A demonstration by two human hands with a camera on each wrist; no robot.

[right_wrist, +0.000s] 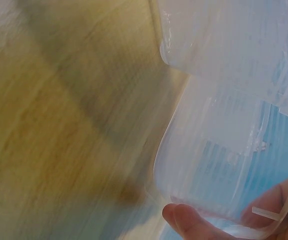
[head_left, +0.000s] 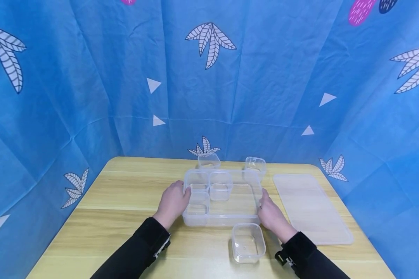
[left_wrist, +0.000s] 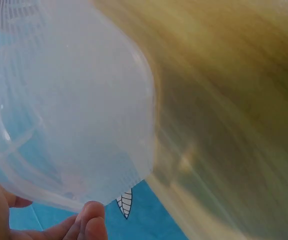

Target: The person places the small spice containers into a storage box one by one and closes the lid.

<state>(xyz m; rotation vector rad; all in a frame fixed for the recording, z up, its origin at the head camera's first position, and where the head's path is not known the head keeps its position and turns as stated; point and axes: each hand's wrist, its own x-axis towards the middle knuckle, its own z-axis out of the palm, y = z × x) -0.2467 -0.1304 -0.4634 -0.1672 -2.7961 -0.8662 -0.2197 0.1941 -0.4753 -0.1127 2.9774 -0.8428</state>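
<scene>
A large clear plastic container (head_left: 230, 221) is held from both sides over the table. My left hand (head_left: 173, 200) grips its left wall, thumb at the rim and fingers (left_wrist: 93, 220) against the outside. On the opposite wall my right hand (head_left: 273, 213) holds on the same way, with fingers (right_wrist: 186, 220) low on the wall and the thumb seen through the plastic. Inside, three small clear boxes fill the left part: a back-left box (head_left: 197, 180), a box (head_left: 220, 186) beside it and a front-left box (head_left: 197, 203). The container's right part shows its bare bottom.
One small clear box (head_left: 248, 243) stands just in front of the container. Behind it are a back-left box (head_left: 208, 160) and a back-right box (head_left: 255, 164). A flat translucent lid (head_left: 312, 209) lies at the right of the wooden table (head_left: 125, 232). Blue cloth (head_left: 209, 97) surrounds the table.
</scene>
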